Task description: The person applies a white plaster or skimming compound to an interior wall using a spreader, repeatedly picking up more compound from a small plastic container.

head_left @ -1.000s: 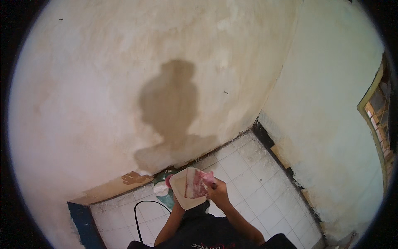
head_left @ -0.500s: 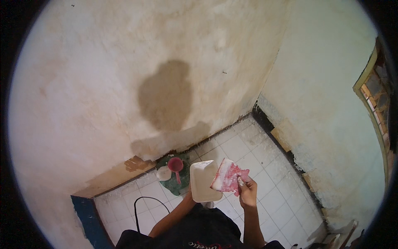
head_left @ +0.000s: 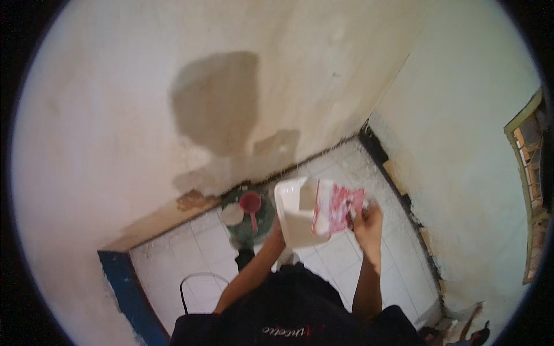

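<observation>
I hold a cream plastic tub (head_left: 291, 225) up in front of me, its near side tilted toward my body; my left hand (head_left: 276, 228) grips it from behind and is mostly hidden. My right hand (head_left: 365, 222) pinches a flat scraper (head_left: 330, 207), smeared pink and white, over the tub's right side. The scraper partly covers the tub's inside. Below and to the left, a pink dipper (head_left: 249, 202) and a white round item (head_left: 232, 214) rest on a green base (head_left: 262, 222) on the floor.
Stained walls (head_left: 104, 144) meet at a corner over a white tiled floor (head_left: 179, 254). A blue board (head_left: 127, 294) stands lower left, near a black cable (head_left: 196, 275). A framed opening (head_left: 525, 167) is in the right wall. Handled objects (head_left: 470, 323), hard to make out, lie lower right.
The tub and both hands have moved up and to the right. The scraper went out to the tub's right, then came back over its rim. The dipper is now more exposed.
</observation>
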### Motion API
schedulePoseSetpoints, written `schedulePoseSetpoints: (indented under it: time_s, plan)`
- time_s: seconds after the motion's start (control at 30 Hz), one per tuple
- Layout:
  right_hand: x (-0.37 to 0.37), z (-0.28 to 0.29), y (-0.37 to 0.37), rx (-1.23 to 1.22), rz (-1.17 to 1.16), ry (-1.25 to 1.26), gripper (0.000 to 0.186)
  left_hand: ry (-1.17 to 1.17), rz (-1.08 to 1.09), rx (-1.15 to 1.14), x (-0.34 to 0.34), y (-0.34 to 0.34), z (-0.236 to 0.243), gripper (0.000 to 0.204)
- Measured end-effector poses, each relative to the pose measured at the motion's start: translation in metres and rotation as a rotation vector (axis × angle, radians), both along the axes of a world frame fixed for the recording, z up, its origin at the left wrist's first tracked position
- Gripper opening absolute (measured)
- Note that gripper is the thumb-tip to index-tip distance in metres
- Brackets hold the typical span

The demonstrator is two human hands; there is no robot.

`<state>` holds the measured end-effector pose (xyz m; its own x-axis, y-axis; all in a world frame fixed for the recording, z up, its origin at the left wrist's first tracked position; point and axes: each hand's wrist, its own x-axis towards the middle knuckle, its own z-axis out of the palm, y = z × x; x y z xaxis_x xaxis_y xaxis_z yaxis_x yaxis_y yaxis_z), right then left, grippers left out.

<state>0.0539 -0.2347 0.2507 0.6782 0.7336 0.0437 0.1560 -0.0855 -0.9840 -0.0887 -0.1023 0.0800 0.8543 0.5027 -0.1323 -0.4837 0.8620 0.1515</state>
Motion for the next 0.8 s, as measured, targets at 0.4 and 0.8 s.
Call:
schedulePoseSetpoints:
  time_s: [0.4,0.8]
  plan:
    - [-0.080,0.058,0.171,-0.368,0.087,-0.828,0.019,-0.086,0.012,-0.062,-0.041,0.113,0.015,0.092]
    - [-0.119,0.018,0.251,-0.346,0.096,-0.750,0.012,-0.195,-0.003,-0.068,-0.060,0.191,0.036,0.100]
